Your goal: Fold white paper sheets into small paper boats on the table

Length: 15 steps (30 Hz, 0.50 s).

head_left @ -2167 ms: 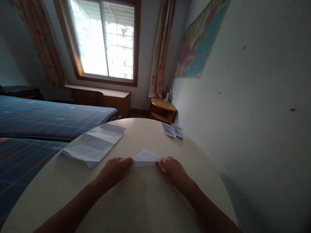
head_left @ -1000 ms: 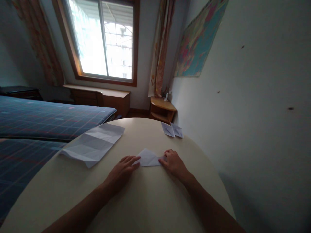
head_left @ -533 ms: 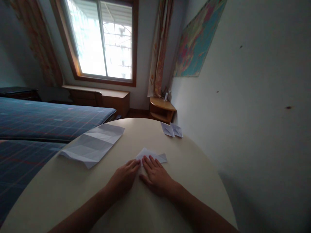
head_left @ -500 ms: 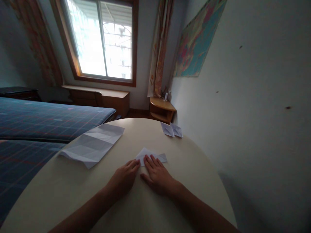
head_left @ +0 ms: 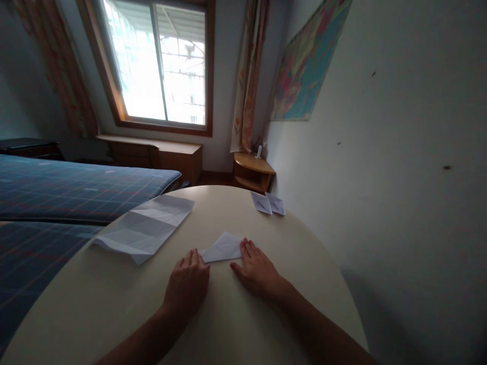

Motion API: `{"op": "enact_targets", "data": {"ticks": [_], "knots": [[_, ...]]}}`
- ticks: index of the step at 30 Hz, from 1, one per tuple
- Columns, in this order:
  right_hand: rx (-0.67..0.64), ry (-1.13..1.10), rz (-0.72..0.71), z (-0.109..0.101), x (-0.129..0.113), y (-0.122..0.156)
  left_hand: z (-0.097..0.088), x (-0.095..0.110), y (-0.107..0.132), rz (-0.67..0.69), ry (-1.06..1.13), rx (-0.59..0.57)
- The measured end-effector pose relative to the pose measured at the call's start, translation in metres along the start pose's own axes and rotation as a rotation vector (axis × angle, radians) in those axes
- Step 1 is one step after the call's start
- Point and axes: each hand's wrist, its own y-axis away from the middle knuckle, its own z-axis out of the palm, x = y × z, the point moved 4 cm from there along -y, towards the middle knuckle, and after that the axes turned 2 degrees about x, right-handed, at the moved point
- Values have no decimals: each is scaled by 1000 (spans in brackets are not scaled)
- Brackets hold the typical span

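A folded piece of white paper (head_left: 222, 248) lies on the round cream table (head_left: 213, 319), with a peak at its far edge. My left hand (head_left: 187, 284) rests flat at the paper's left corner, fingertips touching it. On the right end my right hand (head_left: 258, 266) presses down with straight fingers, the thumb spread away towards the left. That right end is hidden under the fingers. Neither hand grips anything.
Creased sheets of white paper (head_left: 146, 228) lie at the table's left edge. Two small folded paper pieces (head_left: 268, 203) sit side by side at the far right edge. A plaid mattress (head_left: 76, 187) borders the table on the left, a white wall (head_left: 399, 213) on the right.
My hands have moved apart: the left hand slid left to the paper's corner, the right hand shifted right. More of the folded paper's middle now shows.
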Motion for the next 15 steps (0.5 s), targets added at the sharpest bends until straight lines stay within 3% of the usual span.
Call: {"op": "enact_targets", "data": {"ticks": [3, 6, 10, 15], "knots": [[35, 0, 17, 0, -5, 4, 1, 15, 2, 178, 95, 143], [68, 16, 21, 1, -11, 9, 13, 27, 3, 356, 188, 119], [94, 57, 3, 0, -19, 15, 26, 20, -3, 229, 171, 66], [118, 90, -131, -13, -35, 20, 27, 2, -9, 49, 116, 60]]}}
